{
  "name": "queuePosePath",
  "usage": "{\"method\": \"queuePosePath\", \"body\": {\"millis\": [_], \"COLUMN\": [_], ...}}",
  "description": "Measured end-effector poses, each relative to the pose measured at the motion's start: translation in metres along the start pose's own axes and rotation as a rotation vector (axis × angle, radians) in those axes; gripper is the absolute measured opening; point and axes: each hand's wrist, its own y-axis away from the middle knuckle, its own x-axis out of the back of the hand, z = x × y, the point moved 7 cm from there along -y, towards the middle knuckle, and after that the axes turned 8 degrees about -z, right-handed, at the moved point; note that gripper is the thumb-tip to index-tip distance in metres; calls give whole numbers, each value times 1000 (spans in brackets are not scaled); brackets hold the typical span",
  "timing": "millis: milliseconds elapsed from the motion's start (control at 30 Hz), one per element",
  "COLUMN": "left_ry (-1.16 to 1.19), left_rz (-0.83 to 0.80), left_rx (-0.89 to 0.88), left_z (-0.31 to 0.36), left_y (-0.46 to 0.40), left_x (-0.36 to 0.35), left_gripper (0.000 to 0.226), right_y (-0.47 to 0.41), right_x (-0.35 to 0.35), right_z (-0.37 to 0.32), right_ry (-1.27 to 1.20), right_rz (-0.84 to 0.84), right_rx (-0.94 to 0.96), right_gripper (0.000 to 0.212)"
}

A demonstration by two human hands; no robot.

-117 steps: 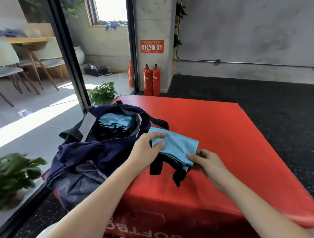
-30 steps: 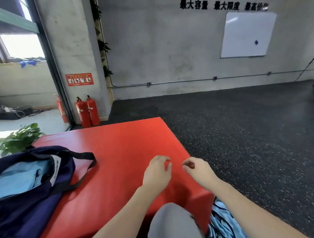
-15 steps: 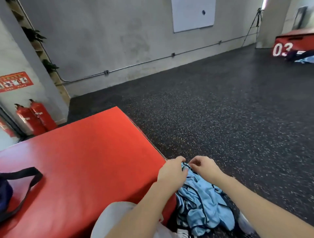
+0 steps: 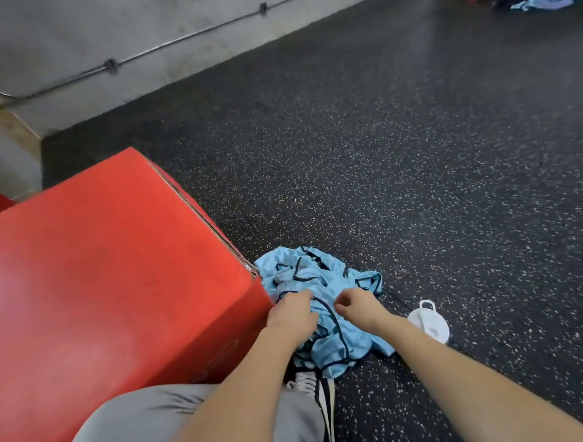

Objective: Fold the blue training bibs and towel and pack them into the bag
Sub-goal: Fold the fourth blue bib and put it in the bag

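A crumpled pile of light blue training bibs (image 4: 318, 284) with dark trim lies on the black floor against the right side of the red padded box (image 4: 110, 268). My left hand (image 4: 293, 312) rests on the pile's left part with its fingers curled into the cloth. My right hand (image 4: 356, 307) sits just above the pile's middle with fingers bent; whether it pinches cloth is unclear. The bag and the towel are out of view.
A white round object with a loop (image 4: 430, 321) lies on the floor right of the pile. My shoe (image 4: 315, 385) and grey trouser knee (image 4: 189, 413) are below the pile. More blue cloth (image 4: 533, 3) lies far off at the top right. Speckled floor stretches ahead.
The view has swung right and down from the bag on the box to the floor. Both hands have left the box top and come down onto the pile of bibs.
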Motion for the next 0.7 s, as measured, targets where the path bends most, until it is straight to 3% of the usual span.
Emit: {"method": "queuePosePath", "body": {"millis": [167,367,700], "left_ry": [-26,49,145], "left_rz": [-43,-75,-45], "left_rx": [23,27,47], "left_z": [-11,-19,-32], "left_y": [-33,-72,-99], "left_x": [-23,-41,-48], "left_gripper": [33,36,40], "right_y": [-30,-67,-81], "right_x": [-22,-41,-55], "right_z": [26,41,50], "right_ry": [-28,-2,164], "right_rz": [-28,-8,78], "right_rx": [-50,-108,-177], "right_gripper": [7,22,13]}}
